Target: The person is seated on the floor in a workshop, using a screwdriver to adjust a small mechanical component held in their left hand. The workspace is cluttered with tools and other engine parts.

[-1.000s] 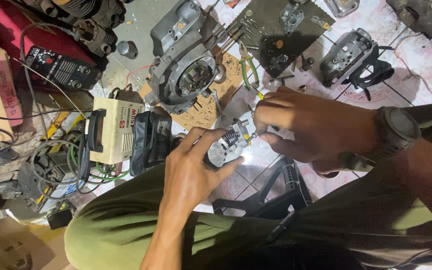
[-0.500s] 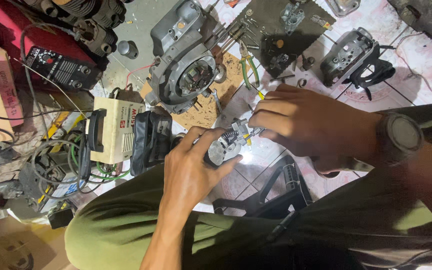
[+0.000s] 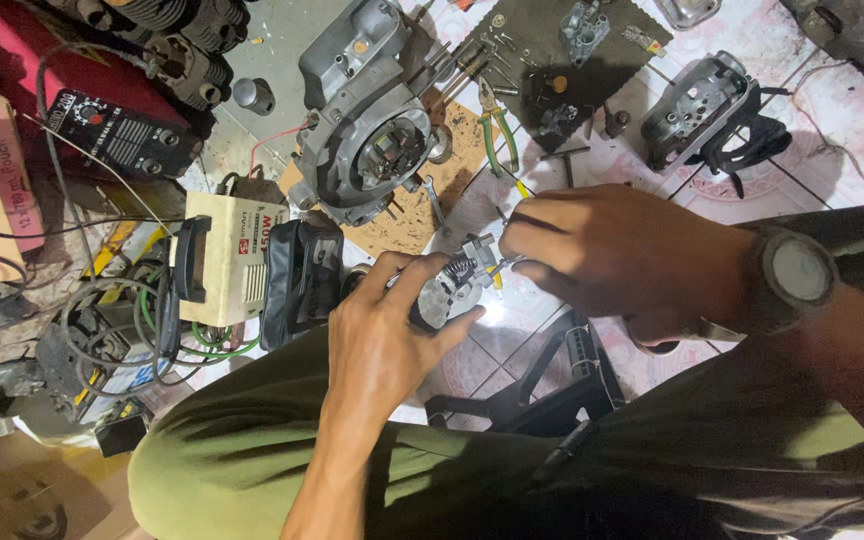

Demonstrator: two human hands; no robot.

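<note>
- Tiled floor, white with a pink pattern, strewn with engine parts and tools; the person sits over it, olive trouser legs filling the lower frame.
- Left hand, at centre: fingers curled around a small metal part, thumb pressed on its near side.
- Part: grey cast metal with a coiled spring on top, held above the floor between the two hands.
- Right hand, at 3 o'clock from the part: fingers pinched closed at its right edge; whether they grip the part or a small tool cannot be told. A round watch sits on the wrist.
- Engine case, at 11 o'clock: bare ribbed aluminium with a round central opening, resting on cardboard.
- Pliers, green-handled, at 12 o'clock, just beside the case.
- Dark mat, at 12 o'clock, bearing screws and small castings.
- Cream box with a black strap, at 9 o'clock, amid tangled cables.
- Black stool frame, at 5 o'clock, under the hands.
</note>
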